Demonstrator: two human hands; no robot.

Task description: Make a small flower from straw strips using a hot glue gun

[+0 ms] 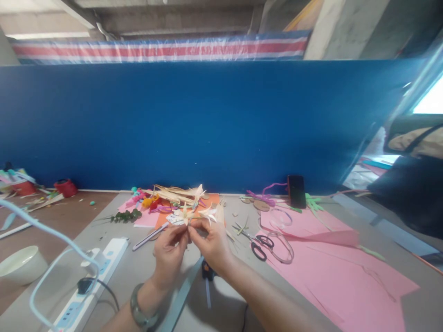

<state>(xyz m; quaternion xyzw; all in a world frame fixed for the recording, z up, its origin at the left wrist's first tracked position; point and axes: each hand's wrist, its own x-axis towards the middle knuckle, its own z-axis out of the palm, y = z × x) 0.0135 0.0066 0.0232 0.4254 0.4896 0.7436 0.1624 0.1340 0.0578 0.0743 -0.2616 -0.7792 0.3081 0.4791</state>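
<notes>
A pale cream flower with pointed, straw-like petals (185, 214) stands above my fingertips, near the middle of the table. My left hand (169, 251), with a green bangle on its wrist, is closed in a pinch at the flower's base. My right hand (210, 240) pinches at the same spot, and the fingertips of both hands meet. Just behind my right fingers is a second cream flower (209, 214); whether it touches them I cannot tell. The stem in my grip is mostly hidden by my fingers. Below the hands lies a black tool with a translucent stick (207, 273).
Black-handled scissors (259, 248) and pink paper sheets (339, 272) lie to the right. A phone (296, 191) leans on the blue partition (207, 124). Dried husk strips (173, 193) sit behind. Left are a pen (149, 237), power strip (93, 286), cable (51, 233) and bowl (24, 265).
</notes>
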